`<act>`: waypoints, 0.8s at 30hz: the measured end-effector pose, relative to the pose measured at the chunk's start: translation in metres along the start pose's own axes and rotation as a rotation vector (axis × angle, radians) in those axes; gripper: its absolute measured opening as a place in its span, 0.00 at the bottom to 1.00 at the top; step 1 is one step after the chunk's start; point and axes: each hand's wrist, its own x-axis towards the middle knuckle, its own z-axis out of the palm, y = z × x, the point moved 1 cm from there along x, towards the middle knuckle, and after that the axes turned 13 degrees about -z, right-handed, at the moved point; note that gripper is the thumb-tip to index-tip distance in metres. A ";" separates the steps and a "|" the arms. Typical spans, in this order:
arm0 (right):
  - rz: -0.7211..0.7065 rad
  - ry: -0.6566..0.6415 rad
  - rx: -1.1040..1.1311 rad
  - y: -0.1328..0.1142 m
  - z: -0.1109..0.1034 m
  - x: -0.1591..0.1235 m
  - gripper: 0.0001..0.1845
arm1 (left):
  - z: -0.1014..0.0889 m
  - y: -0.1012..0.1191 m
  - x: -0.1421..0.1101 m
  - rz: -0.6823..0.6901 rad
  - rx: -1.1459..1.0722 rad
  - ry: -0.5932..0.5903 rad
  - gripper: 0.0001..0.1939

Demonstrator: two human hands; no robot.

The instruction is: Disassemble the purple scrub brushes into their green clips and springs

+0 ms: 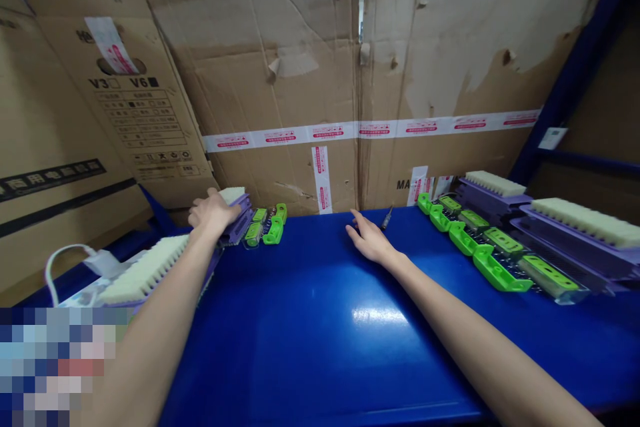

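My left hand reaches to the far left and closes over the top of a purple brush with white bristles. Next to that brush lie a few green clips. My right hand rests open and flat on the blue table, fingers stretched forward, holding nothing. A small dark screwdriver-like tool lies just beyond its fingertips.
A second white-bristled brush lies under my left forearm. On the right stand a row of green clip parts and purple brushes. Taped cardboard boxes wall the back and left. A white cable lies at left.
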 end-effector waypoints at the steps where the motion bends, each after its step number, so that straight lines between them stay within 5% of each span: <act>1: 0.006 -0.010 0.004 -0.001 -0.001 0.000 0.30 | 0.000 0.001 0.000 -0.020 -0.001 -0.004 0.34; 14: 0.025 -0.053 -0.004 -0.005 -0.004 -0.001 0.31 | 0.017 -0.004 0.014 -0.060 0.068 -0.034 0.38; 24: 0.020 -0.063 -0.007 -0.004 -0.002 0.000 0.32 | 0.013 -0.005 0.021 -0.058 0.075 -0.099 0.37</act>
